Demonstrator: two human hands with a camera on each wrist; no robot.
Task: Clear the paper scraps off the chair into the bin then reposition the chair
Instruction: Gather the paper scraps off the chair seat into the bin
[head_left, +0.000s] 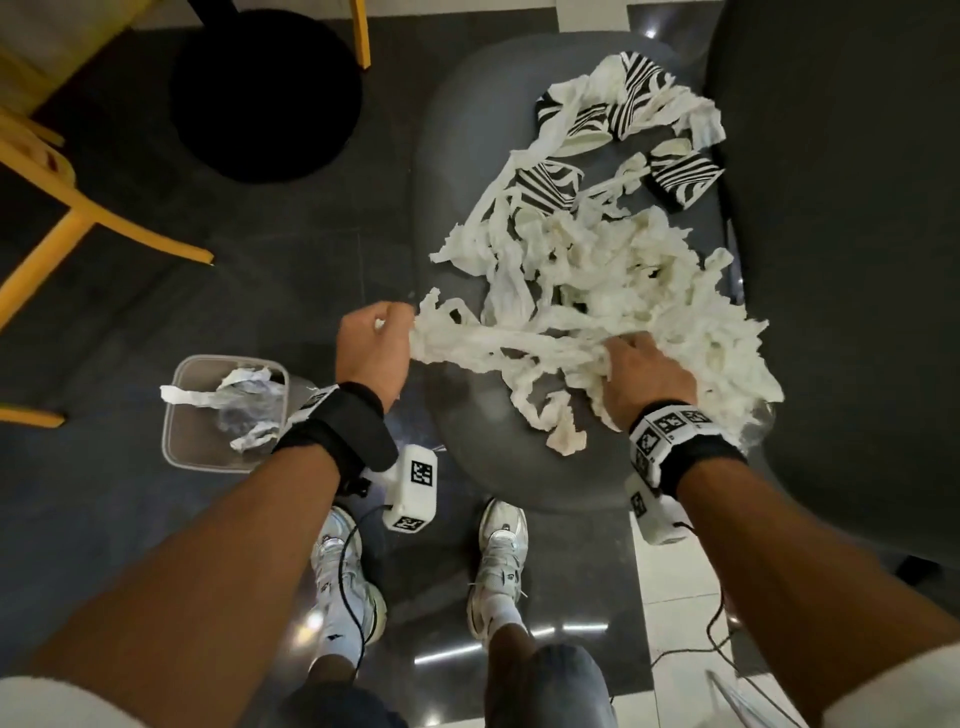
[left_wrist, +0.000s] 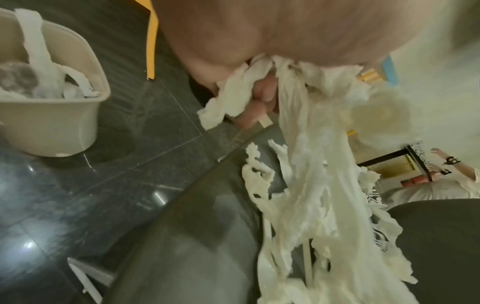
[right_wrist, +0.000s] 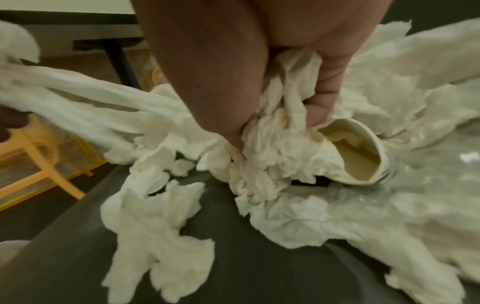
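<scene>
A tangle of white paper scraps (head_left: 597, 291) covers the seat of a dark grey chair (head_left: 467, 156), with black-and-white striped paper cups (head_left: 680, 176) among them at the far side. My left hand (head_left: 376, 338) grips a bunch of strips (left_wrist: 293, 107) at the seat's left edge, stretched taut toward the pile. My right hand (head_left: 641, 369) is buried in the pile, its fingers (right_wrist: 322, 98) curled round a wad of scraps (right_wrist: 272, 131). A beige bin (head_left: 223, 410) stands on the floor to the left, holding some scraps (left_wrist: 39, 61).
A yellow wooden chair frame (head_left: 78, 218) stands at the far left. A round black base (head_left: 267, 93) lies on the dark floor behind the bin. A white paper cup (right_wrist: 358, 156) lies on its side in the pile. My feet (head_left: 498, 561) stand before the chair.
</scene>
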